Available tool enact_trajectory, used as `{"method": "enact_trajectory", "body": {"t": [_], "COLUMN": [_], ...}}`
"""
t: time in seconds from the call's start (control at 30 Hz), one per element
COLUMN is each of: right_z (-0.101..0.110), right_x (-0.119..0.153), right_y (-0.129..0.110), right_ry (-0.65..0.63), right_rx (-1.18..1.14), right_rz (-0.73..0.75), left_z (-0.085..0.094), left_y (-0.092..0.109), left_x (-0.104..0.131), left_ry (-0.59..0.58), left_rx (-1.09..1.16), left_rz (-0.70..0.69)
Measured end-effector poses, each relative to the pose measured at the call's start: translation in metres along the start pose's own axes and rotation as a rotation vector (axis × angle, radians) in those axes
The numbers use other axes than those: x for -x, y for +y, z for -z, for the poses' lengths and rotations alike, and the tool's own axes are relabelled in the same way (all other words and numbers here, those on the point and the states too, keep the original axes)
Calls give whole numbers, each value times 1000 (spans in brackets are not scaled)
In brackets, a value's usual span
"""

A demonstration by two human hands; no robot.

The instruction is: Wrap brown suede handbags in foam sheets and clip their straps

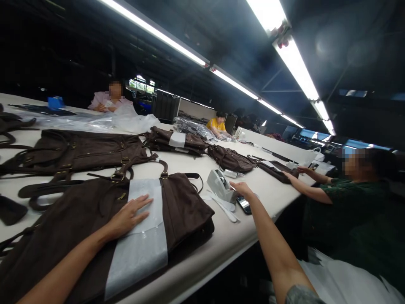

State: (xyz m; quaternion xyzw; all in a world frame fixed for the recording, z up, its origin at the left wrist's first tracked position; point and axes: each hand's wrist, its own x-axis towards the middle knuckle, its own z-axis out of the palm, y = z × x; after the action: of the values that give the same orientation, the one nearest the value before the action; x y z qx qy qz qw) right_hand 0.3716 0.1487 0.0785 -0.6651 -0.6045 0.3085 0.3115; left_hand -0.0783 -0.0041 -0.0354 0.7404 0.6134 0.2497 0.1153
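Observation:
A dark brown bag (186, 207) lies at the table's front edge, with a whitish translucent wrapping strip (142, 249) across it. My left hand (131, 215) rests on the strip, fingers spread, pressing it against the bag. Out to the right, my right hand (240, 189) is at a grey tape dispenser (218, 185), its fingers together at the near end; what they pinch is too small to make out. A phone (244, 204) lies just under that hand. White plastic tools (225, 207) lie in front of the dispenser.
More brown bags (91, 150) lie behind, one with a white strip (177, 139). Clear plastic (107, 120) covers part of the far side. At the right, a person in dark green (351, 190) handles another bag (275, 169). Two people sit across the white table (268, 200).

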Motion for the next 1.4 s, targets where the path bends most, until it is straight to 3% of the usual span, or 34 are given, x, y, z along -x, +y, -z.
{"method": "enact_trajectory", "body": {"t": [0.2,0.47,0.6,0.83,1.0,1.1,1.27,1.33,1.4], "right_z": [8,19,25,-3,-11,-8,-5,-14,-32], "right_x": [-4,19,40,50,40,47,82,101,125], "right_y": [16,9,25,57,48,50,50,35,9], "right_ry": [-102,93,146,237,339,358,362,340,221], "right_rx": [-118,-168,-70,92,192,200,78,-63,-305], "right_rz": [24,212,205,127,51,3,10,70,133], "left_z": [6,6,6,7,8,8,7,6,6], "left_y": [3,1,1,1,6,10,11,10,11], "left_x": [0,0,0,0,1,2,3,3,2], "left_ry": [-12,-1,13,18,-17,-39,-28,-18,-8], "left_rx": [-1,-15,-20,-36,-3,5,28,40,53], "left_rz": [-3,-5,-6,-12,12,26,37,28,24]}}
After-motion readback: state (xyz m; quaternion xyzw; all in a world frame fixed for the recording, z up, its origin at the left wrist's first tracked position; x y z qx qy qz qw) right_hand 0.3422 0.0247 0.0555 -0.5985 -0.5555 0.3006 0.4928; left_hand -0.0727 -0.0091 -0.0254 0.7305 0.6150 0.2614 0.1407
